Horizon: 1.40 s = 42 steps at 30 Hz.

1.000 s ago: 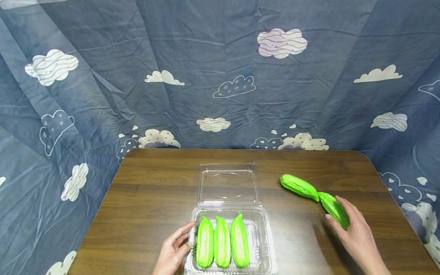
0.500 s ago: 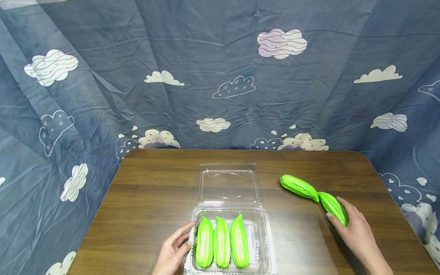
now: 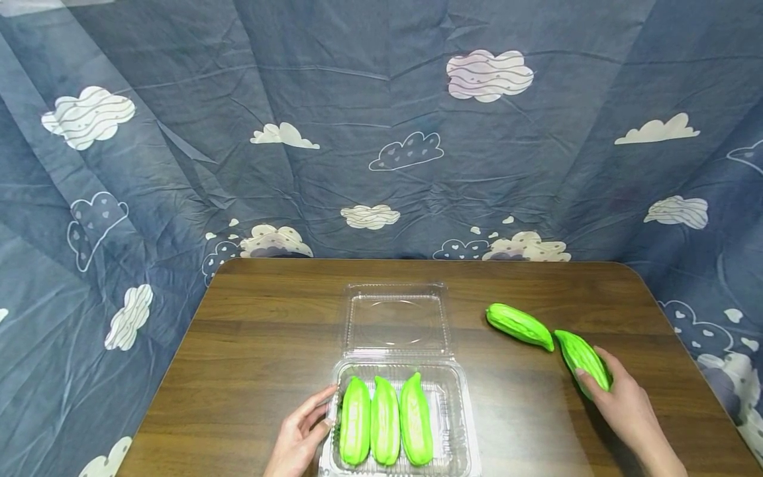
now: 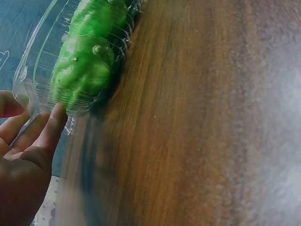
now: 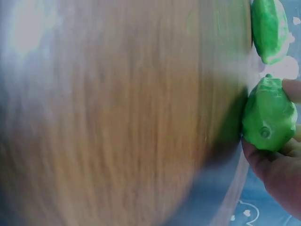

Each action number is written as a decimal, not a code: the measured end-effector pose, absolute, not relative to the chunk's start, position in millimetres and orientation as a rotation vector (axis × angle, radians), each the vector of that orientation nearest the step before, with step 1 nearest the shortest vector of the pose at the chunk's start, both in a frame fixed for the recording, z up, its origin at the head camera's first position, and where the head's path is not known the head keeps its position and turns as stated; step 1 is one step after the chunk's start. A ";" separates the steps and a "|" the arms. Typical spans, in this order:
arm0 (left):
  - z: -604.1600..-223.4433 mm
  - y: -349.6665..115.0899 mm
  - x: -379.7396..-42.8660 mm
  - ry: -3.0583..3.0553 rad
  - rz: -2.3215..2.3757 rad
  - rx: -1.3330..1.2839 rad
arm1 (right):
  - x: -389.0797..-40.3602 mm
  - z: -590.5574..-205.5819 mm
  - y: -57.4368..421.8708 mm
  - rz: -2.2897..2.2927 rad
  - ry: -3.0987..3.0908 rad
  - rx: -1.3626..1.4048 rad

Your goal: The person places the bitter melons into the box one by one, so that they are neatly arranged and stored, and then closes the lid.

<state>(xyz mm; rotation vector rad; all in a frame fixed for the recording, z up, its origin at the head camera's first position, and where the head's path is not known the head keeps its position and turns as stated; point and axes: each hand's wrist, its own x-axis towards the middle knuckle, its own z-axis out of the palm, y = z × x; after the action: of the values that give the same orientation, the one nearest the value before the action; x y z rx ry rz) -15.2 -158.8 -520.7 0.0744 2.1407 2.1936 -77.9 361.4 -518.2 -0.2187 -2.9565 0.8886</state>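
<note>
My right hand [image 3: 626, 397] grips a bright green bitter melon [image 3: 583, 361] on the right of the table, thumb on one side and fingers on the other. In the right wrist view that bitter melon [image 5: 269, 115] shows end-on between the fingers. A second bitter melon [image 3: 518, 326] lies just beyond its tip. At the front centre, a clear plastic clamshell box [image 3: 450, 411] stands with its lid laid back. Three bitter melons [image 3: 385, 421] lie side by side in its left part. My left hand [image 3: 301, 427] rests its fingertips and thumb against the box's left side, fingers fairly straight.
The transparent lid [image 3: 396, 321] lies flat behind the box on the brown wooden table [image 3: 262, 331]. A blue cloth curtain [image 3: 334, 179] with cloud prints hangs behind and around the table.
My right hand has closed its hold on the bitter melon and drawn it slightly right and down, parting its tip from the other one. The left hand and box have stayed still.
</note>
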 end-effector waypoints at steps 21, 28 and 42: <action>-519.7 -158.2 -14.9 2.136 2.197 0.099 | -44.5 -521.2 326.5 0.938 -2.867 -0.359; -520.5 -159.2 -14.9 2.149 2.188 0.093 | -33.5 -515.1 301.7 1.000 -2.782 -0.477; -519.3 -160.5 -15.6 2.109 2.149 0.016 | -14.5 -512.0 252.0 1.348 -2.548 -0.270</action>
<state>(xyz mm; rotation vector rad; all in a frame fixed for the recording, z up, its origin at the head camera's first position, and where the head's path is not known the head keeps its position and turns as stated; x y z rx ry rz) -15.6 -160.5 -519.3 0.0162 2.1090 2.1486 -14.5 252.0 -512.0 -0.2704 -2.5478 1.3485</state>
